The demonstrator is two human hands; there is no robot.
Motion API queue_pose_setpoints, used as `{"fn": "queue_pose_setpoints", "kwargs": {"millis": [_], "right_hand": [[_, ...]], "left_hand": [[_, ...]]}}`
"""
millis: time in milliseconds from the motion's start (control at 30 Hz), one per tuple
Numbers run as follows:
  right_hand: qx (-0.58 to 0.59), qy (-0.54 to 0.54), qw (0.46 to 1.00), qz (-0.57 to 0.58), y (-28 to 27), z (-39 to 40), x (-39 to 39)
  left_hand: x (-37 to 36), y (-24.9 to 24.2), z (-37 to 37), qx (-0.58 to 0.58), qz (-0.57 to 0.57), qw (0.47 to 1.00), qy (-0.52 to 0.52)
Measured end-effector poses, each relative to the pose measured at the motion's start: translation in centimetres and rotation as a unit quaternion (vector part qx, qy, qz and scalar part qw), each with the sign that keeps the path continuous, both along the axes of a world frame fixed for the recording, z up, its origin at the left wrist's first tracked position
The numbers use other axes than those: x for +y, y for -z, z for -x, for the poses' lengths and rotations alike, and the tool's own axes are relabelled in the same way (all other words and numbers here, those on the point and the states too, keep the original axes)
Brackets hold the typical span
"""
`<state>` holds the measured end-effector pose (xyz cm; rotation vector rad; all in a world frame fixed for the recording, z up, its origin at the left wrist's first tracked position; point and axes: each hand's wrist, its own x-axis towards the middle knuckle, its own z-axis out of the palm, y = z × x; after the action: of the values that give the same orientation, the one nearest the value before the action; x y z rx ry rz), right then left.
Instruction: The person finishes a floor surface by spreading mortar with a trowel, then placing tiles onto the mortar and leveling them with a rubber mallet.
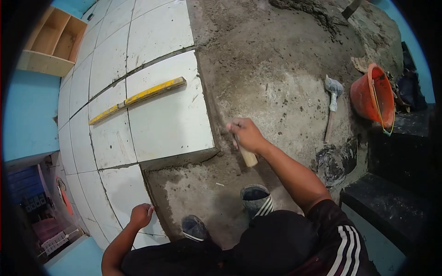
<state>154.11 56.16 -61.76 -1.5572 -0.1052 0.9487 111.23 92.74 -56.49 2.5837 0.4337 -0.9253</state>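
Note:
My right hand is closed round a tool whose wooden handle sticks out below the fist; its working end is hidden near the mortar edge of the tiles. My left hand is closed above the white tiles at lower left, and whether its fingers hold anything cannot be made out. A yellow spirit level lies diagonally across the upper tiles. Rough grey mortar runs along the tile edge.
An orange bucket lies tilted at the right, with a rubber-headed mallet beside it. Black steps stand at lower right. A wooden shelf box is at upper left. My feet are on the rough floor.

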Motion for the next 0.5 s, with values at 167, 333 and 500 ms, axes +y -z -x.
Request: {"fn": "queue_pose_setpoints", "kwargs": {"millis": [167,333,500], "right_hand": [[-0.066,0.027,0.997,-0.018,3.5,-5.1,4.2],[-0.029,-0.006,1.0,-0.001,2.5,-6.7,7.0],[0.006,-0.031,0.999,-0.027,-0.1,-7.1,3.9]], "left_hand": [[-0.2,-0.5,-0.4,0.007,0.005,0.999,0.036],[0.1,-0.2,1.6,0.016,-0.005,1.0,-0.018],[0.8,0.7,1.4,-0.005,0.02,0.999,-0.024]]}}
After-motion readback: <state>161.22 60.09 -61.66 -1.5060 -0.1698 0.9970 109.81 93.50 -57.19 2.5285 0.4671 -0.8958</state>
